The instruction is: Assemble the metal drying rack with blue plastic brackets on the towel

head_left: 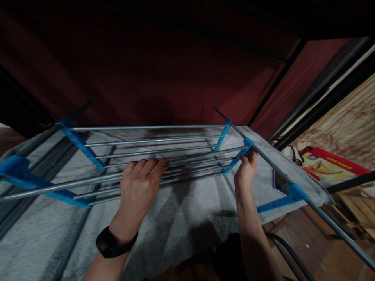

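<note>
A rack of thin grey metal tubes [152, 141] and blue plastic brackets lies on a grey cloth-covered surface [175, 222]. My left hand [139, 185], with a dark band on its wrist, is closed from above over a metal tube [88, 180] near the middle of the front row; the fingertips are hidden. At the right, my right hand [245, 171] is closed around the end of a blue bracket [234, 164], beside the long side pole [269, 162]. Another blue bracket [278, 203] sits nearer on that pole, with no tubes visible in it.
Several dark tubes [35, 175] lie at the left. A purple-edged object [280, 183] rests under the right pole. Beyond the surface's right edge are a red and yellow package [331, 166] and wooden pieces [357, 210]. A dark red panel [175, 78] stands behind the rack.
</note>
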